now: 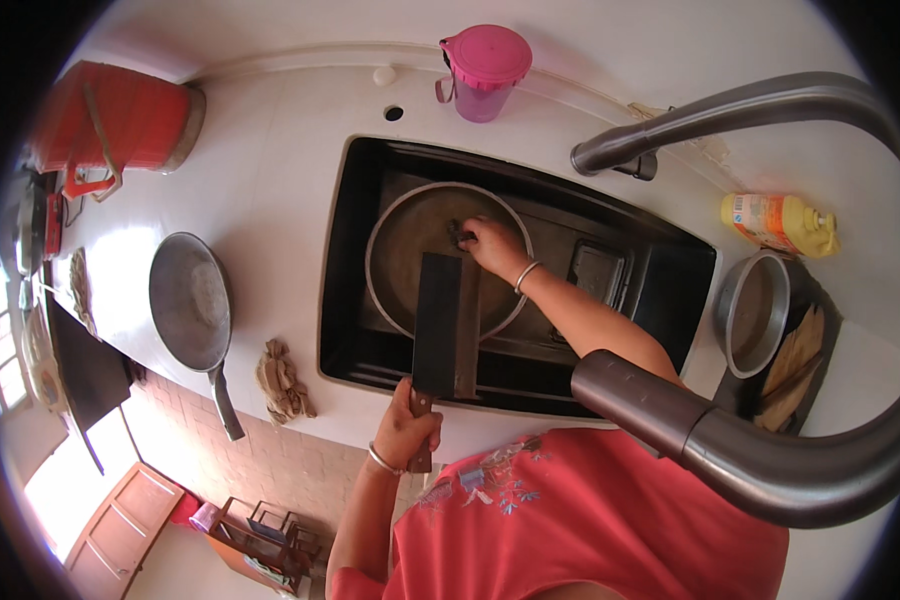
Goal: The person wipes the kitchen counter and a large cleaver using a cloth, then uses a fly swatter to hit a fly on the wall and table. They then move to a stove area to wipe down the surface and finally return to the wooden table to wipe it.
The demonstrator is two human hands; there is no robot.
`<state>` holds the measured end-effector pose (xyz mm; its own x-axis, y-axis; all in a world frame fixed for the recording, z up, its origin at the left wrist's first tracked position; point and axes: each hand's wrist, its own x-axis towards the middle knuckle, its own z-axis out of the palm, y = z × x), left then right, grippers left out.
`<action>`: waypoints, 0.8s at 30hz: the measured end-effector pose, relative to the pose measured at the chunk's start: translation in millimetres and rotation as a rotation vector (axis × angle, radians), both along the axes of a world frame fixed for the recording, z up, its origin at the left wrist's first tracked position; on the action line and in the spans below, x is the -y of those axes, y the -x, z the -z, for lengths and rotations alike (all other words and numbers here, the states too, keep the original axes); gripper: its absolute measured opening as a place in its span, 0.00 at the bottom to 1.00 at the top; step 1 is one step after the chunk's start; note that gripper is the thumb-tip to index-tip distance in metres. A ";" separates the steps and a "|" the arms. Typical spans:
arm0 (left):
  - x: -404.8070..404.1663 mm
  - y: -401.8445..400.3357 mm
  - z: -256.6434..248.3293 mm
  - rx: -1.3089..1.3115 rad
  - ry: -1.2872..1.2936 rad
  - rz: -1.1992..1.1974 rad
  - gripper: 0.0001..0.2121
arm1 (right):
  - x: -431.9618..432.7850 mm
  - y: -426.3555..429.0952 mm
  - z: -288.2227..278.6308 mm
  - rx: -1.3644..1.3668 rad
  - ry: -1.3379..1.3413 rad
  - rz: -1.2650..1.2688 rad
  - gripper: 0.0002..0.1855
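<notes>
My left hand [410, 430] grips the brown wooden handle of a dark, broad-bladed cleaver [436, 322], close to the sink's front edge. The blade points away from me, over a round metal basin [405, 225] of murky water. Between the fingers of my right hand [487, 241] is a dark scrubbing pad [459, 234], held over the basin, just beyond the cleaver's tip. The basin stands in a black sink [664, 300]. Whether the pad touches the water is unclear.
The dark metal faucet [757, 105] arches over the right side to its thick spout [637, 397]. A pan [191, 300] and a crumpled cloth [279, 382] lie left. A pink-lidded jug [487, 75] stands behind the sink; a yellow pump bottle [776, 221] and metal bowl [754, 311] are right.
</notes>
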<state>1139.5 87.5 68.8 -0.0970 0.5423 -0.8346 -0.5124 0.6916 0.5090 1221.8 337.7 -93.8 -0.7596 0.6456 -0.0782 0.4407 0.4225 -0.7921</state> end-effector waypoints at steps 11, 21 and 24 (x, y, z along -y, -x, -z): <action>22.7 8.7 2.0 0.043 0.041 -0.223 0.16 | 20.1 -17.8 46.4 0.421 0.102 -0.166 0.14; -4.5 3.8 9.7 0.045 0.016 -0.159 0.14 | 114.5 -15.8 -99.2 -0.211 0.181 -0.300 0.12; -5.3 1.8 -2.2 -0.053 -0.009 -0.036 0.13 | 102.8 -6.7 -71.6 -0.172 0.105 -0.168 0.11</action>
